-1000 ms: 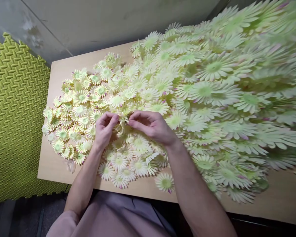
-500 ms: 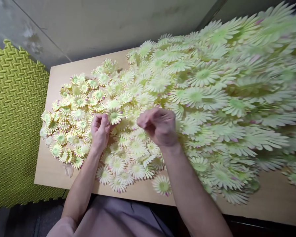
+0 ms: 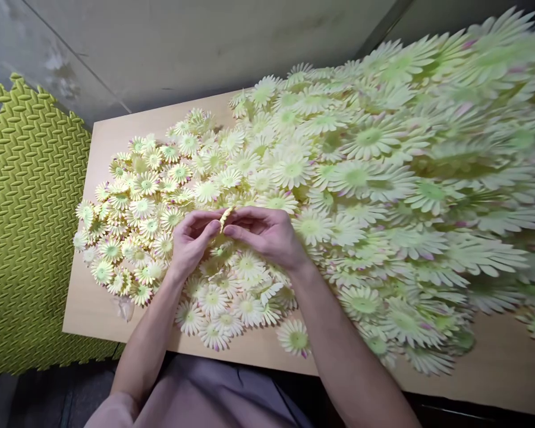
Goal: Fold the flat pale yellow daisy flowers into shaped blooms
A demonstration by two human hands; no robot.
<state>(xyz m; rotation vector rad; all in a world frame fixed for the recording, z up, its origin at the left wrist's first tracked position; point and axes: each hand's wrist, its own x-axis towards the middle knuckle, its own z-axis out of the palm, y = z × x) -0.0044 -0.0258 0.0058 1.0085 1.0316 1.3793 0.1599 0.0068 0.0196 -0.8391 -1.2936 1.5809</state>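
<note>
A pale yellow artificial daisy flower head (image 3: 225, 219) is held edge-on between my two hands, over the middle of the pile. My left hand (image 3: 191, 239) pinches it from the left, thumb and fingers closed. From the other side my right hand (image 3: 270, 235) has its thumb and fingertips closed at the same flower head; its grip point is partly hidden. Just below and around both hands lie loose cream flower heads (image 3: 248, 266) with green centres and some pink petal tips.
A large heap of bigger-looking flower heads (image 3: 370, 137) covers the table's right side. Smaller ones (image 3: 149, 184) spread over the left of the wooden table (image 3: 84, 309). A yellow-green foam mat (image 3: 31, 238) stands at the left, and a grey wall (image 3: 214, 47) rises behind.
My right hand has moved left and down to meet my left hand. The flower head in my left hand, facing up before, is now turned edge-on between both hands.
</note>
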